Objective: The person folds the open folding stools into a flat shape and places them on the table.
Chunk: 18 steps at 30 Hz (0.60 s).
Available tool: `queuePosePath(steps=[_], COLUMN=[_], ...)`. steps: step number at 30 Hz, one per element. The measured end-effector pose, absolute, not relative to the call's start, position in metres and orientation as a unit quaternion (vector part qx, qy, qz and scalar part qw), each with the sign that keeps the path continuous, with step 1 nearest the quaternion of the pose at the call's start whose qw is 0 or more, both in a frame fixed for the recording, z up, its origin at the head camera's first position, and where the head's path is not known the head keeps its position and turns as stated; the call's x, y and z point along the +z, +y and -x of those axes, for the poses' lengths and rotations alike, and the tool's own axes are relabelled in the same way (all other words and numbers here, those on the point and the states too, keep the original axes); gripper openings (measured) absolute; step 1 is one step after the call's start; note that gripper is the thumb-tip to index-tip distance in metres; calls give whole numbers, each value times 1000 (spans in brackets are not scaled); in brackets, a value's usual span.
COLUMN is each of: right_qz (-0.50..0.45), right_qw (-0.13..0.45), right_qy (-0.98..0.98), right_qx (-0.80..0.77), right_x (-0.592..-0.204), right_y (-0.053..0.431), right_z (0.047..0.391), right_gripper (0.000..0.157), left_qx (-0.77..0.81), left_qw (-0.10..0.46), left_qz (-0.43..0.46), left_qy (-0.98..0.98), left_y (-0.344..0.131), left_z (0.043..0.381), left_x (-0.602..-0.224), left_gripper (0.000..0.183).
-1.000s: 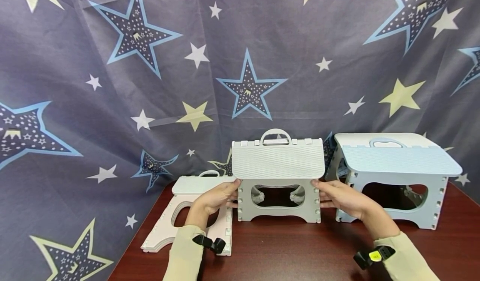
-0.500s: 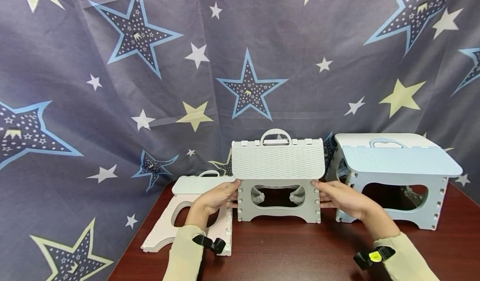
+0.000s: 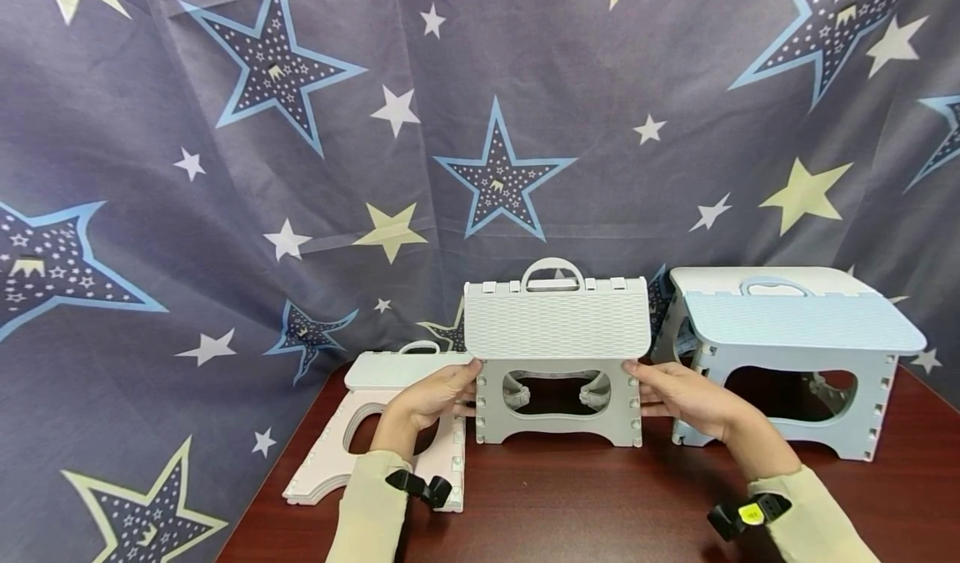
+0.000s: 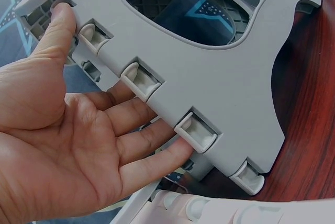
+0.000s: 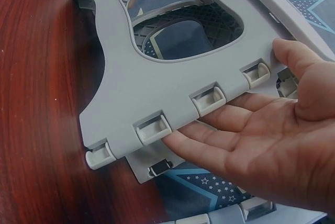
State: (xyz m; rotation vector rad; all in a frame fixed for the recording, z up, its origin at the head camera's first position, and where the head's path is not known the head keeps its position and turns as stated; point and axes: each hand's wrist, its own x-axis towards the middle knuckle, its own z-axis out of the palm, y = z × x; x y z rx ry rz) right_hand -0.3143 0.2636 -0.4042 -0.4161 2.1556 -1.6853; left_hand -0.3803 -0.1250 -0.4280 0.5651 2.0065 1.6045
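A grey folding stool (image 3: 557,321) stands upright on the table between my hands. Its textured seat panel slopes toward me under a raised carry handle, and the front leg panel has an oval opening. My left hand (image 3: 431,396) holds the left edge of that leg panel (image 4: 225,82), thumb on the front near the top and fingers tucked behind the hinged edge. At the opposite edge, my right hand (image 3: 693,392) grips the same way; in the right wrist view its thumb lies on the leg panel (image 5: 125,77). The fingertips behind the panel are partly hidden.
A pink-and-white folding stool (image 3: 438,463) lies folded at the left, partly behind my left forearm. At the right stands an unfolded light-blue stool (image 3: 802,321), close to my right hand. The table (image 3: 562,513) is dark red wood. A star-patterned curtain (image 3: 570,62) hangs behind.
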Motion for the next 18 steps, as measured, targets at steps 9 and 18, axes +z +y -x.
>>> queuePosePath(steps=[9,18], right_qz=[138,143], right_qw=[188,187], right_qy=[768,770], right_qx=[-596,-593], right_x=[-404,-404], right_y=[264,264], right_z=[316,315], right_gripper=[74,74], left_qx=[591,590], left_qw=[252,255], left_qz=[-207,-207], left_qy=[738,737], left_y=[-126,-126], left_z=[380,380], left_x=[-429,-428], left_gripper=[86,87])
